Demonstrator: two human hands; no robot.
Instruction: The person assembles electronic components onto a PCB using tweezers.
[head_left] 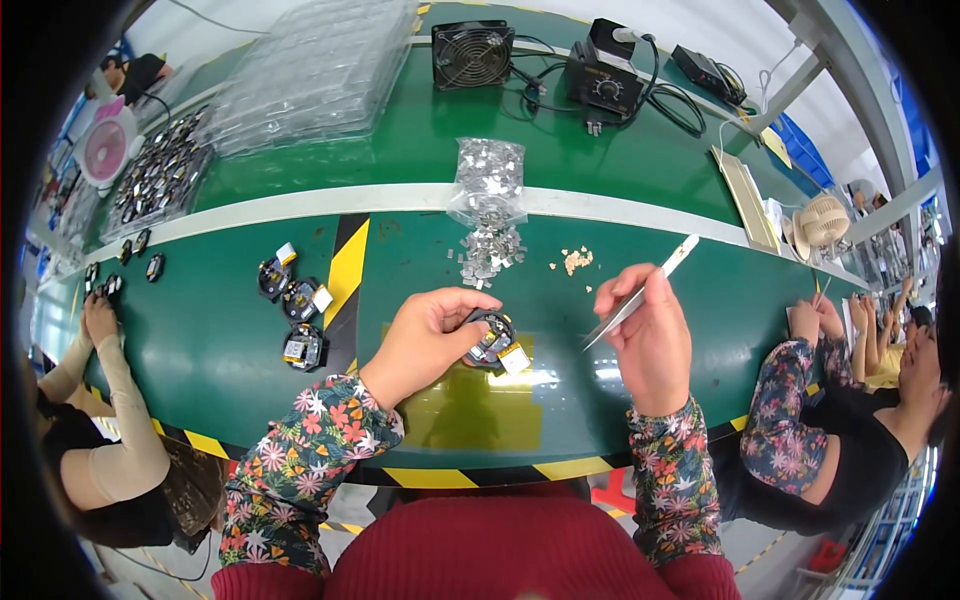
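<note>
My left hand (428,338) grips a round black electronic housing (492,338) by its edge, thumb over its top. Circuit parts show inside it, and a small white-and-yellow block (514,359) sticks out at its lower right. My right hand (648,345) pinches a pair of metal tweezers (640,296), tips pointing down and left, apart from the housing. Beyond the hands lie a heap of small silver metal pieces (487,250), spilling from a clear plastic bag (490,168), and a little pile of beige bits (576,261). Several similar housings (302,299) sit to the left.
A yellow translucent sheet (480,425) covers the mat before me. A pale rail (610,208) crosses the bench. Behind it are a black fan (472,56), a black control box (602,85) with cables, and stacked clear trays (310,75). Co-workers sit left and right.
</note>
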